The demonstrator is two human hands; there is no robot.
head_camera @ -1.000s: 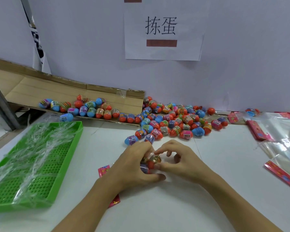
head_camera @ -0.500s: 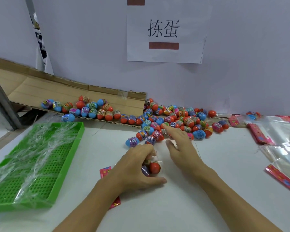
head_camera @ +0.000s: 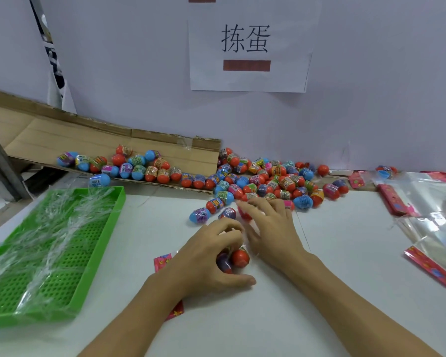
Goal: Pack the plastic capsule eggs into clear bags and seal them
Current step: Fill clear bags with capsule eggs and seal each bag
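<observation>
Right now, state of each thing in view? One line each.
left hand: grips the clear bag against the table
clear bag: open, eggs inside
right hand: fingers spread, reaching into the egg pile
egg pile: loose, unpacked
green tray: holds only crumpled plastic film
spare bags: flat, unfilled

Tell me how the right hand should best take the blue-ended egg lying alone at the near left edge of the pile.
The blue-ended egg lies on its side, apart from its neighbours, with bare table on its near side. Probably best: the right hand comes from above and pinches across the labelled middle, thumb on the near side, where the sides give the surest hold.
</observation>
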